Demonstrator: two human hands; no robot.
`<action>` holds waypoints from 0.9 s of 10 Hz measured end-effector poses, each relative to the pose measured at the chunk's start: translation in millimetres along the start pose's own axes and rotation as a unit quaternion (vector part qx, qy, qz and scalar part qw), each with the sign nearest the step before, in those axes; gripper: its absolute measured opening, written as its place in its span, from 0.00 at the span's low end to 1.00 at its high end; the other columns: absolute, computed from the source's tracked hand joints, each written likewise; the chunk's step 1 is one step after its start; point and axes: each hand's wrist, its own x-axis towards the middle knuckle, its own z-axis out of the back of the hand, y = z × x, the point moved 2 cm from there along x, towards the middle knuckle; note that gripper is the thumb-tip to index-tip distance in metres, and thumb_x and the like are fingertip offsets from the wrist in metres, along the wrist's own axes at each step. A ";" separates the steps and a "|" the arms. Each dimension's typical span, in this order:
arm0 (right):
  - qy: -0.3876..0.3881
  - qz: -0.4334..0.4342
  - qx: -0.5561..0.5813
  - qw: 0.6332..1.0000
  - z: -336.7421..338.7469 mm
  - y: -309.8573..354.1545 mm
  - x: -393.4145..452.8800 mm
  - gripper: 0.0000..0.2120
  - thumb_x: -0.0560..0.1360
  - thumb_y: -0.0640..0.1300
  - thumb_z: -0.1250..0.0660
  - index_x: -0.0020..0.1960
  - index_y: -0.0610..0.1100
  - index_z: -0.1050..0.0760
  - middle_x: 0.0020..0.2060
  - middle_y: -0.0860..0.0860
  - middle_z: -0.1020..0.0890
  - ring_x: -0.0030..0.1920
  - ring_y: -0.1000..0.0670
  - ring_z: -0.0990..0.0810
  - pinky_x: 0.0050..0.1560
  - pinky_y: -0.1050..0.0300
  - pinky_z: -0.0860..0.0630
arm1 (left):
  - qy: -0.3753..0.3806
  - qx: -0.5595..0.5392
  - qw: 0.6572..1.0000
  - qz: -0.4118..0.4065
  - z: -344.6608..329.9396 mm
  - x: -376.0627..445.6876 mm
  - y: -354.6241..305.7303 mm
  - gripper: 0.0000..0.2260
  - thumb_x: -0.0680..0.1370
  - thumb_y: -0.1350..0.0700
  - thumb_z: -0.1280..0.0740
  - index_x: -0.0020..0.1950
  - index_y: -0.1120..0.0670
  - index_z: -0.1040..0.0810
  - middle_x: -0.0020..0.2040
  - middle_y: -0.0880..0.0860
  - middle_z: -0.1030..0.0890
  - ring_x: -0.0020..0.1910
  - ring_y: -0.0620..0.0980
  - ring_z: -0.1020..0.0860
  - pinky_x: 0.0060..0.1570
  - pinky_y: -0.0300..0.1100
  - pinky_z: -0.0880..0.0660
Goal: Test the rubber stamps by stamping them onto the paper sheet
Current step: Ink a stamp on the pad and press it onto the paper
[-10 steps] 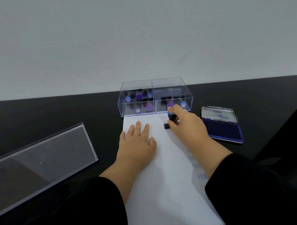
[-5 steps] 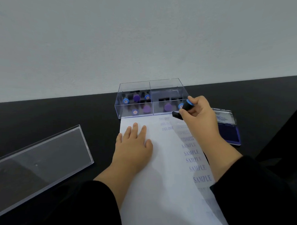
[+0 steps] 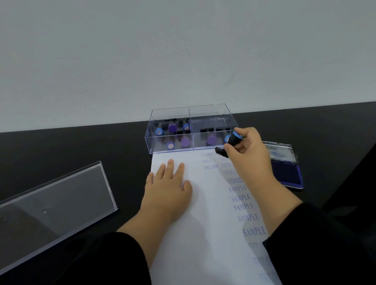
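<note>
I see the left hand (image 3: 167, 192) flat on the paper sheet (image 3: 209, 237), fingers slightly spread. Right hand (image 3: 249, 155) pinches a blue-capped rubber stamp (image 3: 231, 144), tilted, lifted above the sheet's far right corner, near the clear stamp box (image 3: 191, 129). Ink pad (image 3: 287, 171) open on the right.

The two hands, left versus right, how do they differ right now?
The left hand lies flat, fingers straight, on the paper sheet; the right hand is raised, fingers curled. The left hand holds nothing; the right hand grips a rubber stamp with a blue cap, tilted above the sheet's far edge. Both come from black sleeves.
</note>
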 end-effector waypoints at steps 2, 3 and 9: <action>-0.004 -0.002 -0.001 1.000 -1.9 0.9 1.0 0.19 0.74 0.40 0.32 0.61 0.54 0.33 0.39 0.56 0.23 0.35 0.59 0.24 0.34 0.70 0.30 | -0.003 0.002 1.000 0.002 0.3 0.4 0.5 0.24 0.82 0.47 0.56 0.78 0.46 0.58 0.78 0.49 0.61 0.77 0.48 0.61 0.74 0.49 0.62; -0.002 -0.010 0.000 1.000 -2.6 2.1 -0.5 0.20 0.75 0.41 0.32 0.63 0.55 0.32 0.42 0.55 0.21 0.37 0.60 0.23 0.36 0.71 0.28 | 0.002 0.004 1.000 0.002 0.3 1.7 1.3 0.24 0.83 0.46 0.56 0.78 0.46 0.59 0.78 0.49 0.61 0.77 0.49 0.61 0.73 0.49 0.62; 0.020 -0.001 0.014 1.000 5.9 34.9 -0.4 0.15 0.72 0.38 0.29 0.47 0.54 0.32 0.47 0.50 0.22 0.43 0.52 0.20 0.42 0.62 0.23 | 0.065 -0.207 0.976 0.017 25.3 8.0 13.2 0.23 0.83 0.52 0.47 0.78 0.50 0.47 0.79 0.48 0.50 0.77 0.48 0.51 0.73 0.42 0.53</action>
